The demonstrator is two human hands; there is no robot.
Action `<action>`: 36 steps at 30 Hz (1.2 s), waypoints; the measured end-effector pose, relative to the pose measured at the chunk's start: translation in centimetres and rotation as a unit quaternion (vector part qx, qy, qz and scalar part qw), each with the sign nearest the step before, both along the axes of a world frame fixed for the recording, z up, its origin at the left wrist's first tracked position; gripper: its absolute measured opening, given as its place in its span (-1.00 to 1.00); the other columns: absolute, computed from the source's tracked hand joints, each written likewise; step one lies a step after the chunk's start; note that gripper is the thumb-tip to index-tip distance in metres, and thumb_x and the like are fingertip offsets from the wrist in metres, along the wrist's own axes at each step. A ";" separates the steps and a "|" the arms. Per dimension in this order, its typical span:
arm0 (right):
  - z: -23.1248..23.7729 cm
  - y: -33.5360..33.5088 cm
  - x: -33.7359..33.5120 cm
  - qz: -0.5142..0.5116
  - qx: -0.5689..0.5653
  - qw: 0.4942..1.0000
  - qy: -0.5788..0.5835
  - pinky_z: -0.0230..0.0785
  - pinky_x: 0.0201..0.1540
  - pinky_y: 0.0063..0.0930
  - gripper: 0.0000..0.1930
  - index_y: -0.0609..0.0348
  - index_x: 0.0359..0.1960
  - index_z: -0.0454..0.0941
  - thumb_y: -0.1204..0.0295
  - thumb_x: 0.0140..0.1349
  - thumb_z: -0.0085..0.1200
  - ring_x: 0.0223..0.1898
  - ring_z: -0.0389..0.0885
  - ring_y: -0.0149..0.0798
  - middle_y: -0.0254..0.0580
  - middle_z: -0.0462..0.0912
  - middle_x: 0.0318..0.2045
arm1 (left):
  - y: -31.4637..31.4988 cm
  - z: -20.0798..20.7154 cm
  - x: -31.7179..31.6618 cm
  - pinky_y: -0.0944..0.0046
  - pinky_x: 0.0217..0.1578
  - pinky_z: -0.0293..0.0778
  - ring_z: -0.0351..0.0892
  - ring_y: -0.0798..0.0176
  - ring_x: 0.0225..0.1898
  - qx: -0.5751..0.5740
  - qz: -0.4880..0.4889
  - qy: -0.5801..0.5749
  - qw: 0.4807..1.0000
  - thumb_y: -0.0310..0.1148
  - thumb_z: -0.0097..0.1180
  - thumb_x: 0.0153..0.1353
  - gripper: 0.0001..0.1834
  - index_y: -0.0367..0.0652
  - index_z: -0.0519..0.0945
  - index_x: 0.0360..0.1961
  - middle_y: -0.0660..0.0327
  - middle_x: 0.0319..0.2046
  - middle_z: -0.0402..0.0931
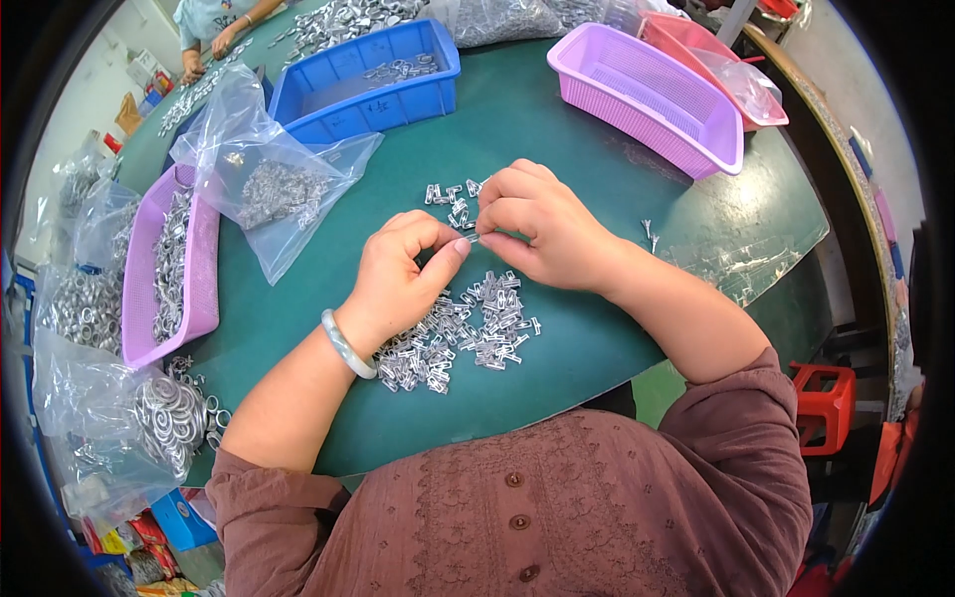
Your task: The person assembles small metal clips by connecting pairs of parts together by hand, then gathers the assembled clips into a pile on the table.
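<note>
My left hand (400,267), with a pale bangle (347,345) on its wrist, pinches one end of a small silver metal piece (475,238). At the other end, the fingertips of my right hand (542,227) close on the same piece. Its exact shape is mostly hidden by the fingers. Just below my hands lies a pile of small silver metal fittings (497,323) on the green table (597,348), part of it behind my left wrist. A smaller cluster of similar fittings (457,207) sits beyond my fingertips.
A blue bin (368,117) stands at the back, beside an open plastic bag (288,199) of small parts. Purple baskets (647,99) (204,289) stand back right and left. Metal rings (169,413) spill at the left edge. A red stool (824,408) is at right; another person's hand (223,42) works far left.
</note>
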State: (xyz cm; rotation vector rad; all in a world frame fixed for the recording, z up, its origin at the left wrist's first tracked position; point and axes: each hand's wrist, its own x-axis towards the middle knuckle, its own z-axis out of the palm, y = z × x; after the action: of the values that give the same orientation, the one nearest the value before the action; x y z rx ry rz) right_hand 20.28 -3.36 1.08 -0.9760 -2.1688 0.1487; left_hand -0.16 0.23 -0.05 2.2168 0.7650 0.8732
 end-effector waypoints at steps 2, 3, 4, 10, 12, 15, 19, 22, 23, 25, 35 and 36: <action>0.2 -0.1 -0.1 0.008 0.012 1.000 0.009 0.28 -0.14 -0.32 -0.86 0.13 -0.47 0.50 0.58 -0.08 0.19 -0.24 0.42 -0.17 -0.27 0.48 -0.31 | 0.0 0.0 0.0 0.37 -0.39 0.34 0.45 0.33 -0.41 0.003 -0.016 -0.014 1.000 -0.47 0.18 0.09 -0.92 -0.25 0.57 -0.46 0.23 -0.48 0.50; 0.2 -0.2 -0.1 0.010 0.009 1.000 0.017 0.27 -0.13 -0.30 -0.87 0.13 -0.47 0.51 0.57 -0.08 0.19 -0.23 0.42 -0.15 -0.26 0.48 -0.32 | 0.0 -0.1 0.0 0.37 -0.38 0.34 0.46 0.33 -0.40 0.007 -0.032 -0.028 0.999 -0.47 0.18 0.10 -0.92 -0.26 0.57 -0.46 0.23 -0.48 0.50; 0.3 -0.2 -0.1 0.012 0.005 1.000 0.025 0.26 -0.12 -0.29 -0.88 0.12 -0.47 0.52 0.55 -0.08 0.18 -0.22 0.43 -0.13 -0.25 0.49 -0.33 | 0.0 0.0 0.0 0.37 -0.38 0.34 0.46 0.33 -0.40 0.006 -0.033 -0.028 0.999 -0.47 0.18 0.10 -0.92 -0.26 0.57 -0.46 0.23 -0.48 0.50; 0.4 -0.4 -0.2 0.016 -0.006 0.999 0.043 0.28 -0.14 -0.29 -0.86 0.12 -0.48 0.48 0.57 -0.09 0.18 -0.23 0.43 -0.12 -0.25 0.49 -0.34 | -0.1 0.3 0.1 0.36 -0.35 0.36 0.47 0.31 -0.38 0.015 -0.034 -0.049 0.998 -0.49 0.19 0.08 -0.93 -0.26 0.57 -0.46 0.22 -0.46 0.51; 0.5 -0.4 -0.2 0.017 -0.011 0.999 0.046 0.29 -0.14 -0.29 -0.86 0.12 -0.48 0.48 0.57 -0.10 0.18 -0.23 0.43 -0.12 -0.24 0.49 -0.34 | -0.1 0.4 0.1 0.36 -0.34 0.36 0.47 0.31 -0.38 0.022 -0.035 -0.052 0.998 -0.51 0.20 0.06 -0.94 -0.25 0.57 -0.47 0.22 -0.46 0.50; 0.6 -0.4 -0.1 0.018 -0.017 0.998 0.050 0.31 -0.15 -0.29 -0.84 0.13 -0.47 0.48 0.57 -0.11 0.19 -0.22 0.43 -0.11 -0.24 0.48 -0.34 | -0.2 0.4 0.1 0.36 -0.33 0.37 0.47 0.30 -0.37 0.022 -0.032 -0.060 0.997 -0.52 0.23 0.03 -0.93 -0.24 0.57 -0.47 0.22 -0.45 0.50; 0.6 -0.3 0.1 0.017 -0.012 0.999 0.051 0.31 -0.14 -0.29 -0.81 0.13 -0.44 0.48 0.56 -0.12 0.21 -0.22 0.43 -0.11 -0.23 0.48 -0.34 | -0.2 0.4 0.1 0.34 -0.31 0.37 0.47 0.28 -0.36 0.033 -0.028 -0.060 0.997 -0.53 0.25 -0.01 -0.91 -0.24 0.56 -0.48 0.23 -0.45 0.50; 0.5 -0.2 0.2 0.018 -0.017 0.999 0.047 0.31 -0.14 -0.29 -0.80 0.13 -0.43 0.48 0.56 -0.13 0.21 -0.22 0.42 -0.11 -0.23 0.48 -0.34 | -0.2 0.5 0.1 0.33 -0.30 0.37 0.48 0.27 -0.35 0.054 -0.025 -0.057 0.997 -0.54 0.27 -0.04 -0.90 -0.23 0.57 -0.49 0.23 -0.45 0.50; 0.5 -0.2 0.3 0.017 -0.017 0.999 0.048 0.31 -0.14 -0.29 -0.80 0.13 -0.43 0.48 0.56 -0.13 0.21 -0.22 0.42 -0.11 -0.23 0.48 -0.34 | -0.2 0.5 0.1 0.32 -0.30 0.37 0.48 0.26 -0.35 0.054 -0.024 -0.058 0.997 -0.54 0.27 -0.05 -0.89 -0.22 0.57 -0.49 0.23 -0.45 0.50; 0.5 -0.1 0.3 0.015 -0.021 0.999 0.042 0.31 -0.14 -0.30 -0.80 0.13 -0.42 0.49 0.55 -0.13 0.22 -0.22 0.42 -0.11 -0.24 0.47 -0.34 | -0.3 0.5 0.1 0.31 -0.30 0.37 0.48 0.26 -0.35 0.055 -0.022 -0.058 0.997 -0.55 0.27 -0.06 -0.89 -0.22 0.56 -0.49 0.24 -0.46 0.50; 0.4 -0.1 0.4 0.012 -0.027 0.999 0.036 0.30 -0.13 -0.30 -0.80 0.13 -0.41 0.50 0.53 -0.12 0.22 -0.21 0.41 -0.12 -0.24 0.47 -0.33 | -0.2 0.5 0.1 0.31 -0.31 0.36 0.47 0.26 -0.35 0.061 -0.026 -0.057 0.996 -0.56 0.27 -0.08 -0.88 -0.21 0.55 -0.51 0.24 -0.46 0.50; 0.4 -0.1 0.5 0.012 -0.027 0.999 0.036 0.30 -0.13 -0.29 -0.81 0.12 -0.41 0.50 0.53 -0.11 0.22 -0.21 0.41 -0.12 -0.24 0.47 -0.32 | -0.2 0.4 0.2 0.31 -0.30 0.36 0.47 0.26 -0.35 0.061 -0.026 -0.057 0.996 -0.56 0.27 -0.08 -0.88 -0.21 0.55 -0.51 0.25 -0.46 0.50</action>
State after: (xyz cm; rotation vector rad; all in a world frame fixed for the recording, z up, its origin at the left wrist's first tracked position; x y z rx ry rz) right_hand 20.73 -3.44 1.44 -0.9614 -2.1212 0.2498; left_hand -0.01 0.06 0.39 2.2591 0.6130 1.0350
